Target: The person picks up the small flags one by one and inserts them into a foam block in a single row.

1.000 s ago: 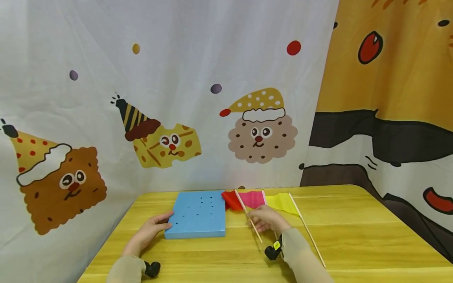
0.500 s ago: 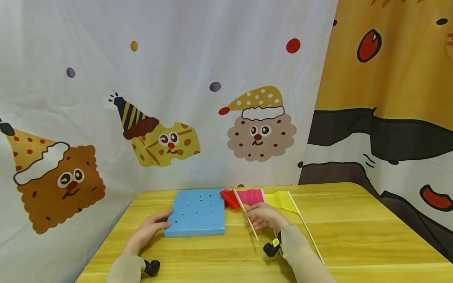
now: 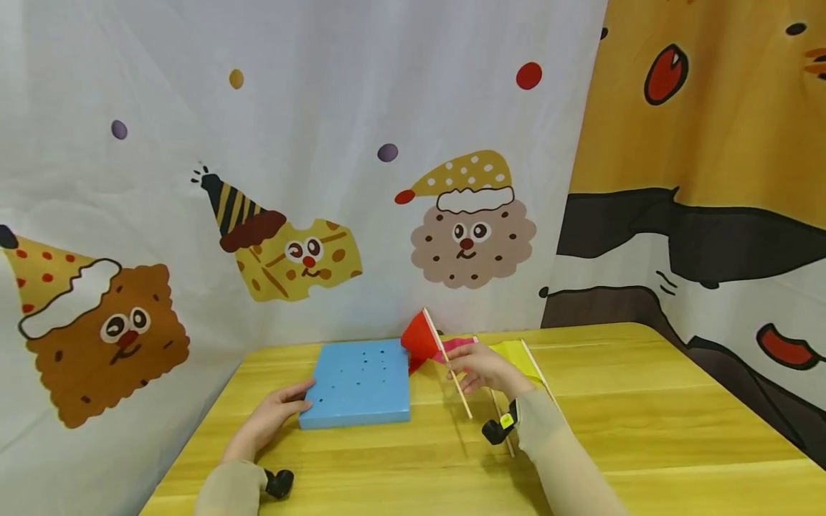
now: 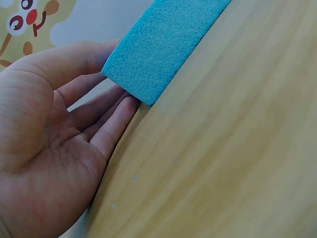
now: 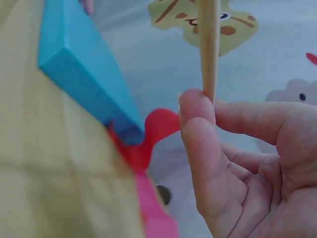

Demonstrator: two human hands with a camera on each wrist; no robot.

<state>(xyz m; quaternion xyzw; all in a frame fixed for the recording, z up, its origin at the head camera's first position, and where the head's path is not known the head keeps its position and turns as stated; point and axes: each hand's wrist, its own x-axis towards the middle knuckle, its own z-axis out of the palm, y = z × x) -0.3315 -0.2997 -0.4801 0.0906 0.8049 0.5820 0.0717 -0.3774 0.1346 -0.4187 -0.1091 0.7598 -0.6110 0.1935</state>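
Left hand (image 3: 274, 419): lies flat on the wooden table (image 3: 645, 430), fingers straight and relaxed, their tips against the near left corner of the blue foam block (image 3: 358, 382); the left wrist view confirms the fingertips touching that corner with nothing curled round it; placing unchanged from a second ago. Blue foam block: flat on the table, a scatter of small holes in its upper face, none filled; it has not shifted. Red flag (image 3: 420, 339): a second ago it lay flat on the table just right of the block, its stick under the right hand; now its cloth end is raised off the surface and stands above the block's far right corner, stick slanting down toward the person. Right hand (image 3: 484, 369): fingers and thumb pinch the red flag's stick partway along, as the right wrist view shows at close range; the hand has risen slightly with it. Pink flag (image 3: 459, 344) and yellow flag (image 3: 516, 356): lying on the table behind and right of the right hand, unmoved. Reading: one flag has left the pile and is in hand, with the block steadied beside it; judged an early stage, no flag yet standing in the foam.
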